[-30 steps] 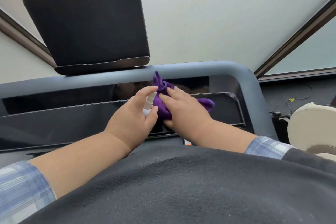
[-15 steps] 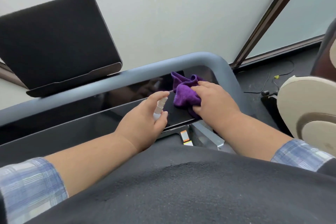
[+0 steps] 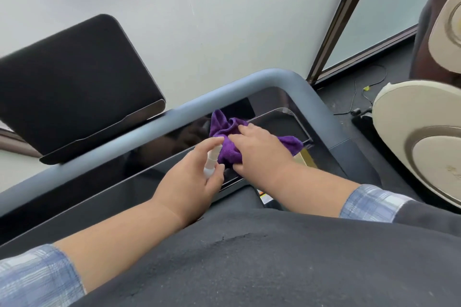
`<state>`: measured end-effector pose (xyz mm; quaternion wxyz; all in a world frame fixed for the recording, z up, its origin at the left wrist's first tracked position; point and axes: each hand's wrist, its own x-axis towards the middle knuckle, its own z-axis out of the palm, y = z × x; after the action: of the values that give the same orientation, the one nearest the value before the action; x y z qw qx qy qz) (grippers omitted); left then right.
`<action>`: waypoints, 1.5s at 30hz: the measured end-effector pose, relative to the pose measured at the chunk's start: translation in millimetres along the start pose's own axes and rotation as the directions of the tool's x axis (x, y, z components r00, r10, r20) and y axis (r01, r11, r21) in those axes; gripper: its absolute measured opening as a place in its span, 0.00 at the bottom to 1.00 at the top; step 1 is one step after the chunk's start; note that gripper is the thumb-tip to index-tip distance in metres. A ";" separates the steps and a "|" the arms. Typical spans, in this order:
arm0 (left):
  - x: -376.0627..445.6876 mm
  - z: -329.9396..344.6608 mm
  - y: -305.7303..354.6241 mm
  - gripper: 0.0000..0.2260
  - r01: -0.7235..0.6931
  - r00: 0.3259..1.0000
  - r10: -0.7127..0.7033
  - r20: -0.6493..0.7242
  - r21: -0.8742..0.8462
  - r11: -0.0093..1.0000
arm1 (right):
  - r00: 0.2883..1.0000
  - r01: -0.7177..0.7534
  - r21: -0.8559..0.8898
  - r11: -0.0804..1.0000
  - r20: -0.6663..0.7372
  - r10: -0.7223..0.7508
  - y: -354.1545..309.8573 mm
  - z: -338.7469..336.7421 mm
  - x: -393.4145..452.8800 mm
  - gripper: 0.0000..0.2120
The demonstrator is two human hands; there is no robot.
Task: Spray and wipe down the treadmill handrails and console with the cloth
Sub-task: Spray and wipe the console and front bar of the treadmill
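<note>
Cloth (image 3: 228, 141), purple microfibre, sits bunched on the glossy black console panel (image 3: 104, 182), toward the panel's right end and just below the grey-blue handrail (image 3: 174, 117) that frames it. Our right hand (image 3: 262, 151) lies over the cloth, fingers curled onto the fabric and pressing it against the glass. Our left hand (image 3: 193, 182) is wrapped round a small white spray bottle (image 3: 212, 161), index finger resting on the nozzle top, the nozzle just beside the cloth's left edge.

Judgement: the step in hand is wiping the right part of the console, with the bottle held ready.

Notes for doing it well:
- Keep the palm flat on the cloth so the pressure spreads; a bunched wad touches the panel only in patches, so we should flatten it first.
- Stroke along the panel's length, overlapping passes, then run into the corner under the handrail's bend, where residue likely collects.
- If we spray again, aim at the cloth and not at the panel seams; liquid could creep under the raised edge of the panel.
- Gloss shows streaks readily, so finish with a drier part of the cloth.
- Handrail itself appears not yet taken in hand; wrap the cloth round the tube when we reach it.

Tablet holder (image 3: 72, 87) stands above the handrail, apart from both hands.
</note>
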<state>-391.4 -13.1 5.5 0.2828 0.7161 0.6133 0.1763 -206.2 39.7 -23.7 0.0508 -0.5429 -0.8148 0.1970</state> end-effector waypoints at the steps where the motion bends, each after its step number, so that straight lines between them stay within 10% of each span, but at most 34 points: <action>1: -2.1 -6.1 -3.4 0.22 -0.008 1.000 0.008 0.002 -0.002 1.000 | 1.000 0.025 -0.001 1.000 0.009 -0.025 -12.9 5.6 -0.5 0.24; 11: -36.8 -50.8 -44.9 0.18 -0.090 0.993 0.094 0.064 -0.059 0.994 | 0.989 0.130 -0.026 0.991 0.080 -0.128 -104.3 40.8 -6.8 0.17; 18: -47.3 -58.2 -52.6 0.19 -0.245 0.953 0.248 0.174 -0.037 0.969 | 0.987 -0.135 0.169 0.976 -0.059 0.147 -120.9 48.3 -69.8 0.14; 28: -60.4 -32.5 -11.1 0.22 -0.384 0.873 0.411 0.263 -0.150 0.911 | 0.607 -0.545 0.635 0.547 -0.151 0.780 -123.4 26.0 -178.2 0.19; 45: -182.2 84.2 164.9 0.13 -0.669 0.534 0.711 0.458 -0.286 0.686 | 0.206 -0.384 0.900 0.204 -0.132 0.970 -93.6 28.2 -423.5 0.16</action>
<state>-246.4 -221.7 59.6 0.3758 0.9068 0.1686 0.0895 -123.8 -382.1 41.1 0.4547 -0.8307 -0.1834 0.2636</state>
